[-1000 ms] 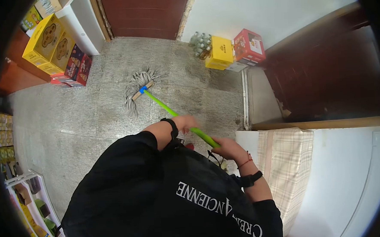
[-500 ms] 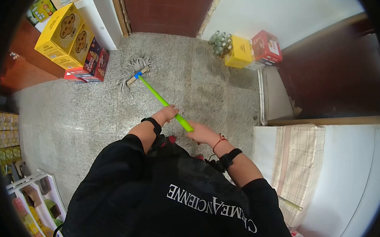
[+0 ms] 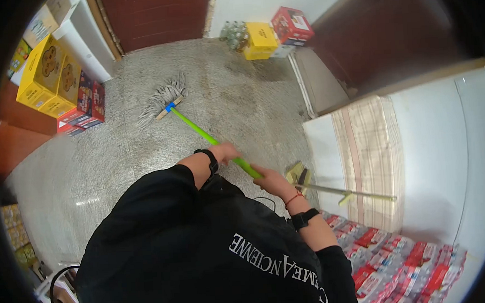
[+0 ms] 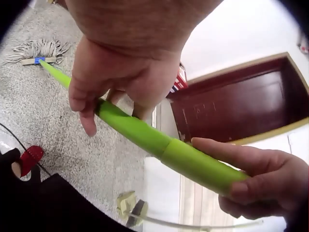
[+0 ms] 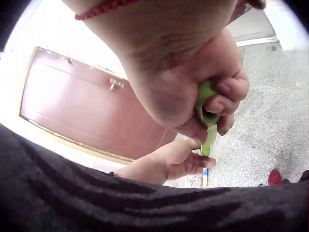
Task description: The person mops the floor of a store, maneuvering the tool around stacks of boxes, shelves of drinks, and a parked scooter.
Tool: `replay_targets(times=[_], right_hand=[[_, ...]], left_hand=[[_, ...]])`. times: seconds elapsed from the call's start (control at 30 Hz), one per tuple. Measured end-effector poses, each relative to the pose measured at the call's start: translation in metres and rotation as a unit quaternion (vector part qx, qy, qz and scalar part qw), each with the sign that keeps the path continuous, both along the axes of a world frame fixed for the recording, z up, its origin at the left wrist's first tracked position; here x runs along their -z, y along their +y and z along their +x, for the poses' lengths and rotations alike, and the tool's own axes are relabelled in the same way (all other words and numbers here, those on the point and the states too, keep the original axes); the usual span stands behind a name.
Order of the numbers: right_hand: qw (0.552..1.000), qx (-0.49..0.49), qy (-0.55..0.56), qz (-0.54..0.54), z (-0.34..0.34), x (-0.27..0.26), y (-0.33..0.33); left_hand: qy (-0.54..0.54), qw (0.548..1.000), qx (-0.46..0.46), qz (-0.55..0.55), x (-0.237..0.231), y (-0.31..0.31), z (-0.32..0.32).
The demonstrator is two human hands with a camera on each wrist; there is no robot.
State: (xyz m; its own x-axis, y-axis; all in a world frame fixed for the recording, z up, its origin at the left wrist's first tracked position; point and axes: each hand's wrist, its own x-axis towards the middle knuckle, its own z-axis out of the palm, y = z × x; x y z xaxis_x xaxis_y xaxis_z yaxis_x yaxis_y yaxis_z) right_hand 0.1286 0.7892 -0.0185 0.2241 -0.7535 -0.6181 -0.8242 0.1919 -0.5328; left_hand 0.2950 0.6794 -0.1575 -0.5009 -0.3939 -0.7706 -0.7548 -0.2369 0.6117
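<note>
A mop [image 3: 164,95] with grey strands lies on the floor ahead, its wooden bar and blue joint at the end of a bright green handle [image 3: 194,127]. My left hand [image 3: 225,152] grips the handle partway along, and in the left wrist view the thumb and fingers wrap it. Nearer my body, my right hand [image 3: 273,181] holds the top end. The right wrist view shows the right fingers [image 5: 224,96] curled round that end, with the left hand [image 5: 181,159] farther down the handle.
Yellow and red cartons [image 3: 57,79] stand at left beside a white cabinet [image 3: 85,44]. Bottles [image 3: 235,35] and more boxes [image 3: 260,39] sit by the far wall. At right a pole [image 3: 360,193] with a yellow-green head leans near pink-and-white packs [image 3: 391,264].
The mop head moved toward the cartons, then back away from them, its strands now trailing to the far side. Both hands kept hold of the handle. The head view turned, bringing the pink packs into sight.
</note>
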Motion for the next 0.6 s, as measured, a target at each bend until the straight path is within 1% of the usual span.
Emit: replay_targets(times=[0.03, 0.1, 0.13, 0.17, 0.2, 0.23, 0.27, 0.3, 0.33, 0.37, 0.4, 0.47, 0.53, 0.57, 0.6], right_hand=[[1.000, 0.012, 0.003, -0.001, -0.012, -0.002, 0.026], [0.996, 0.084, 0.008, 0.019, -0.033, -0.007, 0.080], [0.995, 0.099, 0.007, 0.015, -0.041, -0.012, 0.107], [0.991, 0.129, 0.008, 0.023, -0.047, -0.017, 0.134], [0.987, 0.159, 0.007, 0.031, -0.054, -0.023, 0.159], [0.976, 0.212, -0.028, 0.051, -0.058, -0.034, 0.182], [0.973, 0.223, -0.031, 0.049, -0.066, -0.036, 0.206], [0.962, 0.261, -0.042, 0.069, -0.077, -0.040, 0.227], [0.948, 0.300, -0.050, 0.090, -0.077, -0.046, 0.245], [0.943, 0.320, -0.049, 0.071, -0.078, -0.053, 0.262], [0.941, 0.328, -0.049, 0.069, -0.082, -0.050, 0.280], [0.947, 0.316, -0.050, 0.014, -0.097, -0.042, 0.315], [0.941, 0.334, -0.048, 0.012, -0.111, -0.051, 0.335], [0.936, 0.349, -0.043, 0.010, -0.111, -0.055, 0.343], [0.935, 0.351, -0.044, 0.012, -0.113, -0.054, 0.350]], left_hand=[[-0.024, 0.999, 0.035, 0.005, -0.024, 0.018, -0.013], [-0.001, 0.997, 0.075, -0.004, -0.046, 0.058, -0.039], [0.019, 0.994, 0.103, -0.013, -0.051, 0.078, -0.049], [0.039, 0.988, 0.148, -0.034, -0.044, 0.097, -0.062], [0.038, 0.985, 0.163, -0.039, -0.046, 0.113, -0.077], [0.017, 0.978, 0.206, -0.038, -0.048, 0.131, -0.094], [-0.004, 0.968, 0.247, -0.036, -0.051, 0.150, -0.110], [-0.005, 0.965, 0.261, -0.037, -0.065, 0.167, -0.123], [-0.006, 0.962, 0.271, -0.038, -0.068, 0.181, -0.132], [0.009, 0.946, 0.321, -0.040, -0.068, 0.194, -0.142], [0.024, 0.928, 0.369, -0.041, -0.067, 0.206, -0.153], [0.025, 0.921, 0.387, -0.046, -0.054, 0.234, -0.177], [0.089, 0.921, 0.375, -0.057, -0.072, 0.252, -0.191], [0.088, 0.928, 0.355, -0.066, -0.072, 0.263, -0.197], [0.087, 0.928, 0.357, -0.064, -0.070, 0.273, -0.205]])
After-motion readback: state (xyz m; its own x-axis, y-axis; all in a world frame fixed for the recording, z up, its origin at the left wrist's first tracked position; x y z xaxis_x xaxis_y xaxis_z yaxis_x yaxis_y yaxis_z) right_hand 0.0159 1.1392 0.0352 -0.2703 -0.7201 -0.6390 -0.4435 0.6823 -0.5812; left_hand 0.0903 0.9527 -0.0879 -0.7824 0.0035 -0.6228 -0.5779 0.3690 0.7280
